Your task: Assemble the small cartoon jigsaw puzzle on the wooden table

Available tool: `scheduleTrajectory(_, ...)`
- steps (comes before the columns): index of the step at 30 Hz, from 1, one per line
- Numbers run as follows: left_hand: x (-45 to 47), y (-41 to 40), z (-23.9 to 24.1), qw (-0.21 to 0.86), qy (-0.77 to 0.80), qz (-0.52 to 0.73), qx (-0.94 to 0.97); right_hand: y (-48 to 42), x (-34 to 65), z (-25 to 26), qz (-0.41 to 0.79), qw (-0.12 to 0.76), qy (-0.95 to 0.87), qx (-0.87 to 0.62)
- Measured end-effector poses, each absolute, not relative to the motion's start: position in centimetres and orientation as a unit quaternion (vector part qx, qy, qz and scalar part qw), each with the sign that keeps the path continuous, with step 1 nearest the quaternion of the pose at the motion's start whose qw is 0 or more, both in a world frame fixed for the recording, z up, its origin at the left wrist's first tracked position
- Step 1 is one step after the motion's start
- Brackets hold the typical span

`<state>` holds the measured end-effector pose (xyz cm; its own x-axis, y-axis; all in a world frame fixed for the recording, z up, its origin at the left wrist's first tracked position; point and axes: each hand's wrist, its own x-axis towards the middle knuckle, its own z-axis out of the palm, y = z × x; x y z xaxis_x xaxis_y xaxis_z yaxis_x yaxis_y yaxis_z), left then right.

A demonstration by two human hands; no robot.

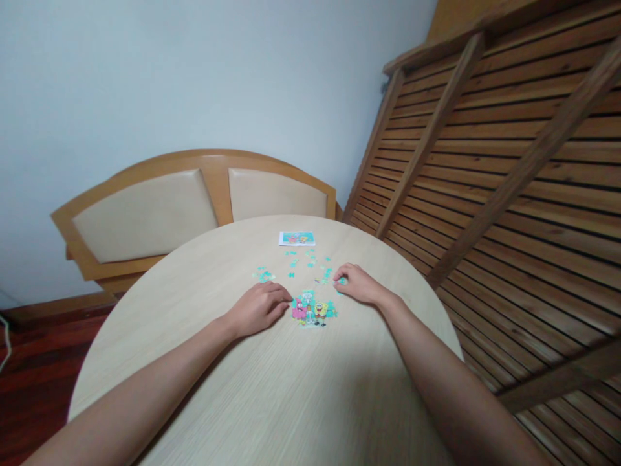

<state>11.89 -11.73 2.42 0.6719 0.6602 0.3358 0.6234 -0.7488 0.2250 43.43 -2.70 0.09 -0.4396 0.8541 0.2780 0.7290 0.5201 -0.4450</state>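
A partly joined jigsaw puzzle (pixel 310 312) with a pink, a grey-green and a yellow cartoon figure lies on the table. Palm down, my left hand (pixel 263 307) rests at its left side, fingers stretched out and tips at the puzzle's edge; nothing shows in it. Beyond the puzzle's upper right, my right hand (pixel 356 283) bends over loose teal puzzle pieces (pixel 326 274). Its thumb and forefinger come together at a small puzzle piece, partly hidden by the fingers. Another cluster of loose pieces (pixel 263 274) lies beyond my left hand.
A picture card (pixel 297 239) with the same figures lies toward the far side of the round wooden table (pixel 233 401). Behind it stands a padded bench back (pixel 145 213) against the wall. A slatted wooden panel (pixel 509 168) leans along the right side.
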Motion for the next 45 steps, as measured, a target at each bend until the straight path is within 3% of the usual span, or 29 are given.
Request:
scheduleTrajectory(10, 12.4, -12.2, 3.0, 0.061, 0.388, 0.216, 0.894, -3.7, 43.0, 1.1, 0.222, 0.267, -0.823, -0.449)
scheduleTrajectory(18, 13.3, -12.7, 2.6, 0.147, 0.468, 0.284, 0.824, -6.0, 39.3, 3.0, 0.358, 0.325, -0.794, -0.369)
scheduleTrajectory(27, 14.4, -13.2, 2.8, 0.271, 0.440, 0.369, 0.773, -8.4, 35.7, 3.4, 0.423, 0.317, -0.785, -0.323)
scheduleTrajectory(40, 13.9, -12.7, 1.8, 0.279, 0.456, 0.358, 0.765, -8.6, 35.1, 3.0, 0.400, 0.318, -0.804, -0.303)
scheduleTrajectory(45, 13.2, -12.2, 1.5, 0.251, 0.483, 0.315, 0.778, -8.3, 35.8, 2.8, 0.311, 0.280, -0.860, -0.293)
